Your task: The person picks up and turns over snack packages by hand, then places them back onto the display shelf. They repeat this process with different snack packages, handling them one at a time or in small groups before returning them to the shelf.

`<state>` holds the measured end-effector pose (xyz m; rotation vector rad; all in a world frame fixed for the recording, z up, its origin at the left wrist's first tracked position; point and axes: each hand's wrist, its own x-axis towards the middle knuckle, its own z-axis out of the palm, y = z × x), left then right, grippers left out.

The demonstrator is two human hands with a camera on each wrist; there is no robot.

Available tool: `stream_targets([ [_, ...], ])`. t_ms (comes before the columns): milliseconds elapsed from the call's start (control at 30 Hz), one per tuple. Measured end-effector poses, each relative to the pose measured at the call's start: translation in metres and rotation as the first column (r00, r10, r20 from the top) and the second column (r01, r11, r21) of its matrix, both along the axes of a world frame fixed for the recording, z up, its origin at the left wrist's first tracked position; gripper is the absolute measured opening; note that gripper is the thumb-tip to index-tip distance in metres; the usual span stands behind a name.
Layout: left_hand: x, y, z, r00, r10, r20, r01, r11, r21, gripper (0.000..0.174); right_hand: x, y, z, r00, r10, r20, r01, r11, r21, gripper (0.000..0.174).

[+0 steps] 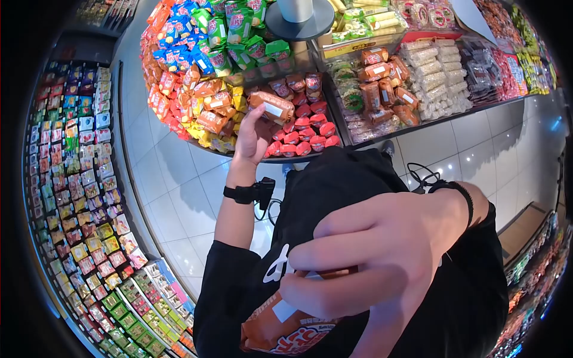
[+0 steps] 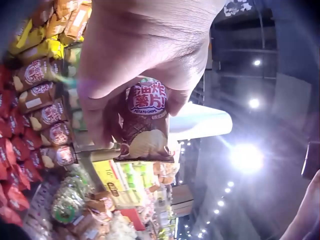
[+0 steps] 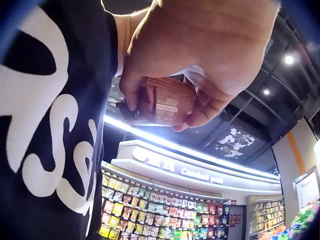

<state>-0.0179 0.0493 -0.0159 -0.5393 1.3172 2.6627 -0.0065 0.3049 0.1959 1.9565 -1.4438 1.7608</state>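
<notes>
My left hand (image 1: pixel 252 138) grips a brown bag of potato chips (image 1: pixel 276 106) over the round snack display. In the left wrist view the chip bag (image 2: pixel 146 125) sits between thumb and fingers, its printed front toward the camera. Close to the head camera, my right hand (image 1: pixel 382 250) holds another brown snack bag (image 1: pixel 292 325) in front of the black shirt, its fingers covering part of the bag. The right wrist view shows this brown bag (image 3: pixel 170 102) pinched between thumb and fingers. Under the left hand lie red packets (image 1: pixel 301 132) and more brown bags (image 1: pixel 213 101).
A display bin (image 1: pixel 352 143) of wrapped sweets adjoins at the right. Green packets (image 1: pixel 239 30) are heaped behind, near a white post (image 1: pixel 296 11) on a dark round base. Shelves of packaged snacks (image 1: pixel 77 197) line the left across a tiled floor (image 1: pixel 173 179).
</notes>
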Motion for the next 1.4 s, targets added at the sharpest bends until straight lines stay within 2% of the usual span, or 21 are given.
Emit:
stream_targets([
  [100, 0.004, 0.011, 0.027, 1.0, -0.01, -0.016, 0.01, 0.999, 0.031, 0.053, 0.001, 0.001, 0.001, 0.998, 0.055, 0.005, -0.055, 0.998, 0.017, 0.015],
  [167, 0.005, 0.008, 0.034, 0.997, -0.056, -0.044, 0.058, 0.997, 0.057, 0.054, -0.006, 0.003, 0.001, 0.991, 0.096, -0.098, -0.093, 0.995, 0.03, 0.015],
  [200, 0.006, 0.012, 0.043, 0.992, -0.092, -0.085, 0.096, 0.995, 0.038, 0.056, -0.01, 0.004, 0.002, 0.981, 0.112, -0.157, -0.108, 0.994, 0.034, 0.018],
  [233, 0.008, 0.015, 0.049, 0.992, -0.067, -0.104, 0.071, 0.997, 0.033, 0.056, -0.017, 0.007, 0.004, 0.966, 0.116, -0.232, -0.112, 0.993, 0.03, 0.027],
  [300, 0.012, 0.025, 0.063, 0.99, -0.017, -0.142, 0.019, 1.0, 0.012, 0.056, -0.022, 0.012, 0.005, 0.971, 0.088, -0.223, -0.077, 0.995, 0.058, 0.032],
  [333, 0.012, 0.037, 0.077, 0.976, 0.115, -0.186, -0.106, 0.993, 0.057, 0.045, -0.018, 0.014, -0.001, 0.989, 0.047, -0.138, -0.034, 0.995, 0.093, 0.029],
  [400, 0.015, 0.038, 0.087, 0.961, 0.125, -0.247, -0.105, 0.99, 0.092, 0.042, -0.027, 0.018, -0.02, 0.984, -0.152, -0.092, 0.167, 0.968, 0.187, 0.038],
  [433, 0.016, 0.039, 0.093, 0.954, 0.107, -0.28, -0.085, 0.992, 0.089, 0.041, -0.038, 0.019, -0.031, 0.945, -0.297, -0.137, 0.322, 0.916, 0.239, 0.045],
  [500, 0.021, 0.051, 0.104, 0.95, 0.125, -0.286, -0.101, 0.99, 0.096, 0.039, -0.049, 0.022, -0.045, 0.932, -0.361, -0.025, 0.348, 0.876, 0.335, 0.047],
  [600, 0.023, 0.062, 0.125, 0.968, 0.065, -0.244, -0.066, 0.998, 0.005, 0.05, -0.051, 0.019, -0.058, 0.907, -0.421, -0.018, 0.405, 0.858, 0.315, 0.051],
  [700, 0.016, 0.075, 0.129, 0.908, 0.174, -0.38, -0.161, 0.985, 0.068, 0.055, -0.051, 0.019, -0.072, 0.876, -0.479, -0.05, 0.473, 0.834, 0.285, 0.05],
  [733, 0.015, 0.071, 0.126, 0.912, 0.128, -0.389, -0.115, 0.992, 0.057, 0.059, -0.052, 0.02, -0.074, 0.859, -0.507, -0.07, 0.505, 0.816, 0.282, 0.046],
  [833, 0.013, 0.071, 0.115, 0.929, 0.146, -0.339, -0.126, 0.989, 0.082, 0.054, -0.053, 0.024, -0.08, 0.855, -0.51, -0.091, 0.515, 0.814, 0.269, 0.044],
  [933, 0.011, 0.079, 0.121, 0.922, 0.142, -0.36, -0.106, 0.987, 0.118, 0.048, -0.051, 0.024, -0.09, 0.847, -0.528, -0.058, 0.528, 0.826, 0.196, 0.043],
  [1133, 0.015, 0.087, 0.126, 0.921, 0.128, -0.367, -0.123, 0.992, 0.038, 0.05, -0.045, 0.022, -0.098, 0.825, -0.565, 0.003, 0.548, 0.803, 0.234, 0.047],
  [1400, 0.018, 0.088, 0.122, 0.938, 0.179, -0.297, -0.18, 0.983, 0.023, 0.048, -0.047, 0.022, -0.109, 0.82, -0.572, 0.019, 0.56, 0.808, 0.185, 0.062],
])
